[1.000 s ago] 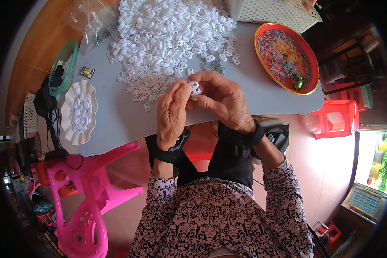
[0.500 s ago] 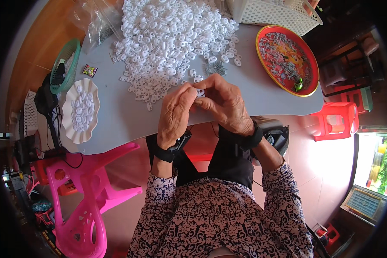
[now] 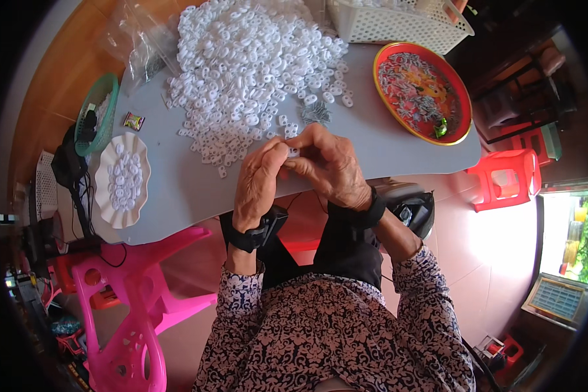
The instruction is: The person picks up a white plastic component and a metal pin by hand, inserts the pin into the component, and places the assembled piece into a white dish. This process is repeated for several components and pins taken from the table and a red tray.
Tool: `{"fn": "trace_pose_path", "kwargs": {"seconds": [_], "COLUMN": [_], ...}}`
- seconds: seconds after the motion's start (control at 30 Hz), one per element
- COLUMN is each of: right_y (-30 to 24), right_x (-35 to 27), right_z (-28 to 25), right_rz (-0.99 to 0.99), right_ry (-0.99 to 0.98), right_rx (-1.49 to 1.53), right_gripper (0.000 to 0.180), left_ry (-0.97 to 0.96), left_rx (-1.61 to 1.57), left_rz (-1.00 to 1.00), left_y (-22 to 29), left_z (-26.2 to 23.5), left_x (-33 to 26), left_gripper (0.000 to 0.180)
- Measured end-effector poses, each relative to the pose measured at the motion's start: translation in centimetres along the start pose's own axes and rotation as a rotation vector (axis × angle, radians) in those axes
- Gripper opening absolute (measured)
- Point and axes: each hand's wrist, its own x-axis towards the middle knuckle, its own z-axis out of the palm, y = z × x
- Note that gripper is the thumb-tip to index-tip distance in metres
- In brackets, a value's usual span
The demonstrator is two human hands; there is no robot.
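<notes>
Above the table's near edge, my left hand (image 3: 257, 179) and my right hand (image 3: 336, 168) meet with fingertips pinched together. Between them is a small white plastic piece with dark holes (image 3: 293, 152), mostly covered by the fingers. Just beyond lie a few loose white two-holed pieces (image 3: 287, 124) and a little heap of thin grey metal bits (image 3: 315, 112), probably springs. A large pile of white oval two-holed pieces (image 3: 242, 62) spreads across the far table, with smaller white pieces (image 3: 219, 144) at its near side.
A red round tray (image 3: 466, 98) of grey metal bits stands right on the grey table (image 3: 176, 202). Left are a scalloped white dish (image 3: 104, 193) of white ovals, a wrapped candy (image 3: 134, 121) and a green basket (image 3: 113, 91). White basket (image 3: 379, 26) behind; pink chair (image 3: 153, 353), red stool (image 3: 503, 179) below.
The whole view has shifted a little, so the tray and pile sit further left. Both hands remain pinched together around the white piece, with only slight finger movement.
</notes>
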Motion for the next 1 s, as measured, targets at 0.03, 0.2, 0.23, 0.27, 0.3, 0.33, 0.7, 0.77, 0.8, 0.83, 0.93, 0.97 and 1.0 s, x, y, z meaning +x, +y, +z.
{"fn": "trace_pose_path", "kwargs": {"seconds": [0.03, 0.2, 0.23, 0.27, 0.3, 0.33, 0.7, 0.77, 0.8, 0.83, 0.93, 0.97, 1.0], "right_y": [-0.1, -0.5, -0.3, -0.3, -0.5, -0.7, -1.8, 0.0, 0.1, 1.0, 2.6, 2.6, 2.1], "right_x": [0.0, 0.3, 0.4, 0.5, 0.7, 0.7, 12.9, 15.2, 16.0, 16.4, 16.2, 15.8, 15.6], "right_z": [-0.1, -0.4, 0.0, 0.2, 0.1, 0.1, -11.2, -16.5, -18.2, -20.6, -20.5, -19.3, -16.7], "right_rz": [0.009, -0.041, 0.036, 0.113, 0.109, 0.123, 0.046, 0.011, 0.145, 0.132, -0.056, -0.241, -0.276], "right_ry": [-0.007, -0.014, -0.035, -0.057, -0.061, -0.071, 0.493, 0.630, 0.668, 0.605, 0.552, 0.577, 0.533], "right_rx": [0.028, -0.064, 0.051, 0.166, 0.160, 0.206, -0.292, -0.261, -0.401, -0.688, -1.097, -1.223, -0.956], "right_gripper": [0.017, 0.018, 0.017, 0.016, 0.016, 0.016, 0.016, 0.019, 0.020, 0.020, 0.020, 0.019, 0.017], "left_ry": [-0.005, -0.028, 0.023, 0.075, 0.078, 0.102, 0.107, 0.049, 0.051, 0.047, 0.048, 0.050, 0.054], "left_rx": [0.002, 0.035, -0.001, -0.037, -0.042, -0.031, -0.027, 0.048, 0.044, 0.049, 0.042, 0.026, 0.027], "left_rz": [-0.027, -0.011, -0.022, -0.033, -0.026, 0.006, 0.084, 0.126, 0.126, 0.194, 0.239, 0.227, 0.221], "left_y": [-0.1, -0.2, -0.3, -0.4, -0.7, -0.9, -1.3, -1.8, -1.8, -1.7, -1.6, -1.4, -1.4], "left_z": [0.0, -0.2, -0.1, -0.1, 0.0, 0.0, -0.1, 0.8, 0.9, 1.1, 1.0, 0.9, 0.8], "left_x": [0.0, 0.1, 0.0, -0.1, -0.1, -0.1, -1.1, -0.6, -0.3, -0.2, -0.2, -0.2, -0.1], "left_gripper": [0.031, 0.030, 0.030, 0.030, 0.030, 0.031, 0.025, 0.017, 0.017, 0.016, 0.015, 0.016, 0.016]}}
